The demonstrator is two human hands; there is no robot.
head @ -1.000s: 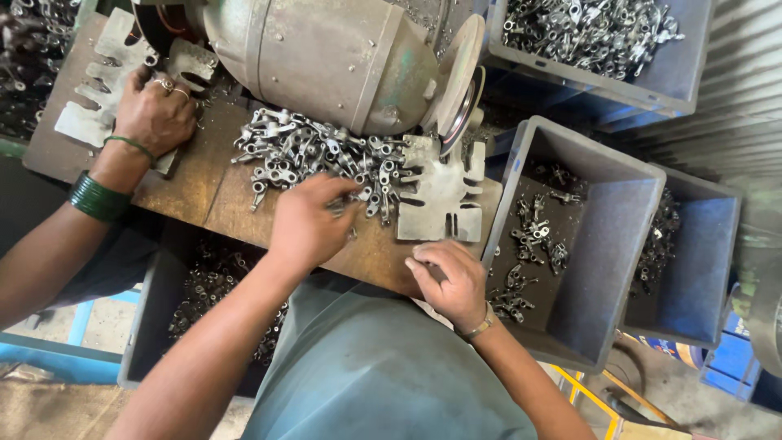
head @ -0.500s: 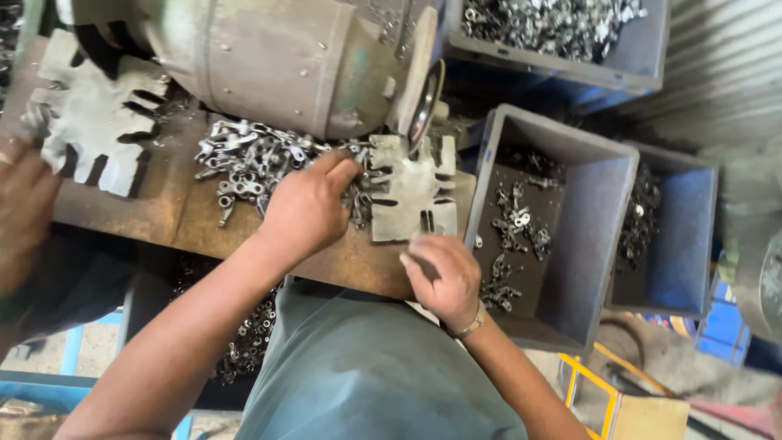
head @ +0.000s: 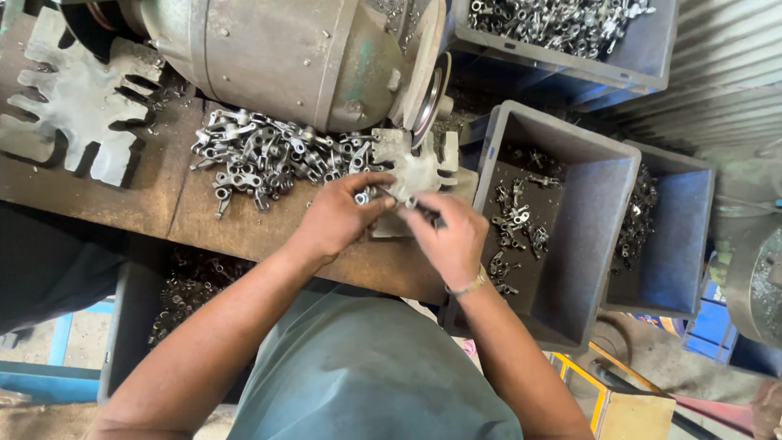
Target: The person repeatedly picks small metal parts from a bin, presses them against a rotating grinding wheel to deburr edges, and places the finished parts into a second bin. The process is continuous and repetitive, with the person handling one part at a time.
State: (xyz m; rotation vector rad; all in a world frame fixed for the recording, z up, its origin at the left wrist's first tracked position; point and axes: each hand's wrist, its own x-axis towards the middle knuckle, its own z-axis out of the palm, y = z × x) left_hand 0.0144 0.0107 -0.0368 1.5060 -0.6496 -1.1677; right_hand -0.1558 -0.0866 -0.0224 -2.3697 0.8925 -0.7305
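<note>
Left hand [head: 338, 218] was curled over the front edge of the wooden bench [head: 204, 220], thumb and fingers pinched narrow on a small metal part [head: 363, 195]. Right hand [head: 448, 240] sat just to the right of it, the two nearly touching. The right hand's fingers were closed around a thin dark rod-like piece [head: 425, 210] that poked out toward the left hand; could not tell what it was. A thin bracelet [head: 466, 287] was on the right wrist.

Just beyond the left hand's fingertips lay a heap of small metal parts [head: 261, 155], spread to the left along the bench. Directly beyond both hands sat a pale slotted metal plate [head: 411, 167], partly covered by the knuckles. Past that plate stood a grinding wheel [head: 425, 85] on the end of a big grey motor housing [head: 277, 57], up and left of the hands. Far to the left of the left hand lay a larger slotted plate [head: 77, 102].

Just right of the right hand was a grey bin [head: 586, 244] with a few loose parts on its bottom. Further right stood a blue bin [head: 672, 236], with parts along its left wall. Beyond the right hand, at the top, another bin [head: 570, 33] was full of parts. Below the left forearm, under the bench, was more of the same parts in a crate [head: 175, 297]. The person wore a grey-green shirt [head: 366, 375].
</note>
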